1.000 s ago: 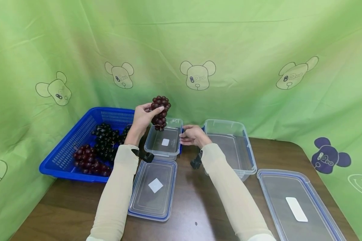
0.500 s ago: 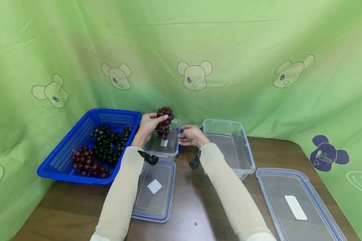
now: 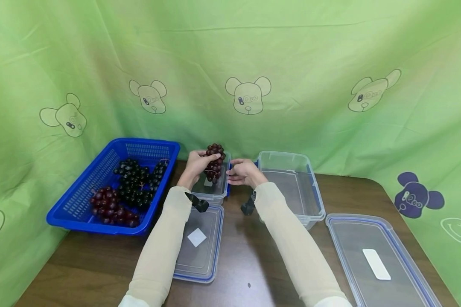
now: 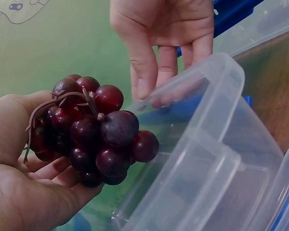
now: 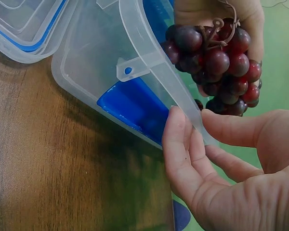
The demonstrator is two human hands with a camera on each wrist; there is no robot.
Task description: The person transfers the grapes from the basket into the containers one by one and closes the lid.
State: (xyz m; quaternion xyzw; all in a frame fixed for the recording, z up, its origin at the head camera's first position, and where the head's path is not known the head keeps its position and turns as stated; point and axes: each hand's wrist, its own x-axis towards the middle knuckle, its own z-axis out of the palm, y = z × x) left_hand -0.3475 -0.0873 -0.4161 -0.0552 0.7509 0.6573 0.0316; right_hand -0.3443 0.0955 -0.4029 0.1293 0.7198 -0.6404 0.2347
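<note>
A bunch of dark red grapes point(image 3: 215, 166) is held in my left hand point(image 3: 196, 166), thumb across it and fingers behind. It hangs over the smaller clear plastic container point(image 3: 209, 197), its stem showing in the left wrist view. My right hand point(image 3: 247, 172) grips that container's right rim, thumb on the inner side and fingers outside by the blue latch point(image 5: 135, 103). Part of the container floor with its white label is hidden behind the grapes.
On the left, a blue basket point(image 3: 73, 194) holds red grapes point(image 3: 109, 207) and black grapes point(image 3: 136, 181). A larger clear container point(image 3: 292, 187) stands to the right. A smaller lid point(image 3: 205, 262) lies in front, partly under my left forearm; a larger lid point(image 3: 349, 234) lies at the right.
My left hand has carried the grapes rightward and down over the smaller container. The right hand has stayed at its rim.
</note>
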